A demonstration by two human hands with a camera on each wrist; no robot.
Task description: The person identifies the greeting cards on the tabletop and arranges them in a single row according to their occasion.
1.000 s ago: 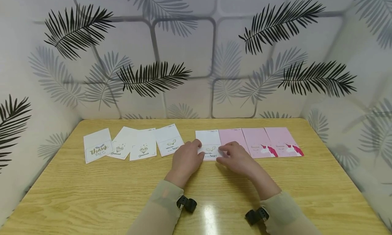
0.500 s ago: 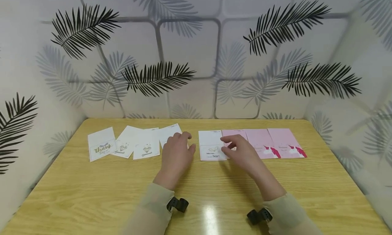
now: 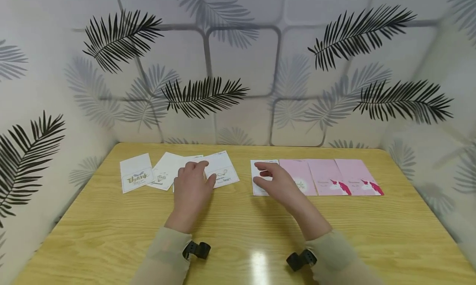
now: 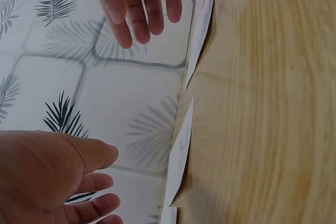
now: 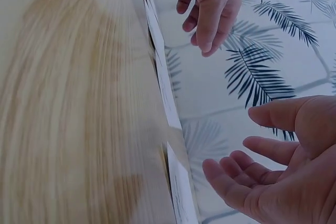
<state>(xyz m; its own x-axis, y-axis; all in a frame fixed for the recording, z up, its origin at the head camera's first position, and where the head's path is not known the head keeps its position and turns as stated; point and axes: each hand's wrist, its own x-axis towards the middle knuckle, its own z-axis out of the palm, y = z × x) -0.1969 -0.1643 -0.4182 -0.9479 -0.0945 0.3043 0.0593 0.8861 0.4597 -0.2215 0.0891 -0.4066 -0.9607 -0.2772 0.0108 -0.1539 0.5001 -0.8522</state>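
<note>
In the head view my left hand (image 3: 191, 190) hovers over the left group of cards with loosely bent fingers, holding nothing. It hides most of a white card with only its edges showing. Just right of it lies a white card with "heart" lettering (image 3: 226, 176). My right hand (image 3: 280, 184) hangs above a white card (image 3: 257, 189) at the left end of the right group, covering much of it. Its thumb and fingers are apart, with nothing between them. Both wrist views show the left hand (image 4: 68, 177) and right hand (image 5: 268, 156) above the tabletop, palms facing each other.
A "Thank you" card (image 3: 137, 175) and a diamond card (image 3: 161, 175) lie at the left. Rightward run a pink card with a white round patch (image 3: 291, 169) and two pink unicorn cards (image 3: 323, 173). A leaf-patterned wall covering (image 3: 238, 119) stands behind the wooden table (image 3: 230, 235).
My left hand has left the white heart card of the right group and moved left past the other heart card. My right hand has lifted slightly leftward over its card. The head view has shifted.
</note>
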